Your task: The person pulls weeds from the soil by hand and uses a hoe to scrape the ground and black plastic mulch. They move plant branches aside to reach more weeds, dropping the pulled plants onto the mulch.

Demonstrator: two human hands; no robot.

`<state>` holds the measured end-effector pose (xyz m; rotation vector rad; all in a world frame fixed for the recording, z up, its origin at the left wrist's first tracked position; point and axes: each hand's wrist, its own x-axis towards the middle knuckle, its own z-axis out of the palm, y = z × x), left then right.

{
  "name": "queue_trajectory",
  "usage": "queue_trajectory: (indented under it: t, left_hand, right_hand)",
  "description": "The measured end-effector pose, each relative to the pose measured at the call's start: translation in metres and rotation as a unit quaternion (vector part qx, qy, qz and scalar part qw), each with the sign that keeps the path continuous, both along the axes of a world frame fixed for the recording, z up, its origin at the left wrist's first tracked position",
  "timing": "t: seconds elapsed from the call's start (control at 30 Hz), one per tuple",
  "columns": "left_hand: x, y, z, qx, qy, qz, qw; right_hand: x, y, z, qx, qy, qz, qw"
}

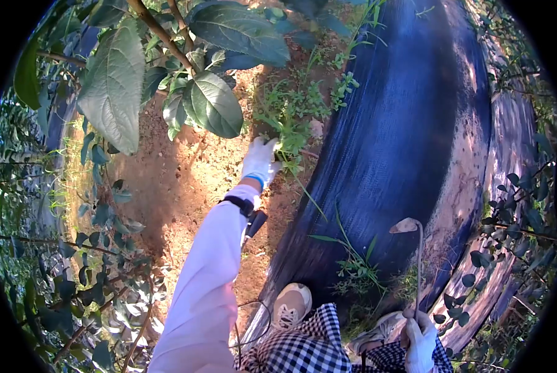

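My left hand (260,163), in a white glove, reaches forward over the bare soil with its fingers curled at the edge of a patch of green weeds (294,127). Some stems pass between its thumb and fingers, and a long thin stalk trails from there toward the black sheet. Low at the right, my right hand (419,343), also gloved, is closed round the handle of a small hand hoe (420,267). The hoe's thin shaft points up, and its dirt-covered blade (404,225) hangs over the black ground sheet (390,143).
Leafy branches (213,102) hang close at the upper left, with more foliage (92,298) along the lower left. A weed clump (359,267) lies on the sheet near my shoe (292,306). Shrubs (515,224) line the right side. A thin cable (253,303) loops beside my leg.
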<state>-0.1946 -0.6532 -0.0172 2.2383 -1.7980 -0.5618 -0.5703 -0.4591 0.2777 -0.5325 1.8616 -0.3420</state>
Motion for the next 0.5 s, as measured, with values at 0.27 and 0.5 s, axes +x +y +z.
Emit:
queue_trajectory:
  t: [0.27, 0.5]
  left_hand:
    - [0.017, -0.009, -0.032, -0.126, 0.390, 0.188, 0.893]
    - [-0.018, 0.021, 0.012, 0.019, -0.014, -0.143, 0.989]
  right_hand:
    - [0.007, -0.005, 0.006, -0.030, 0.014, 0.013, 0.999]
    - [0.005, -0.003, 0.002, -0.015, 0.001, -0.012, 1.000]
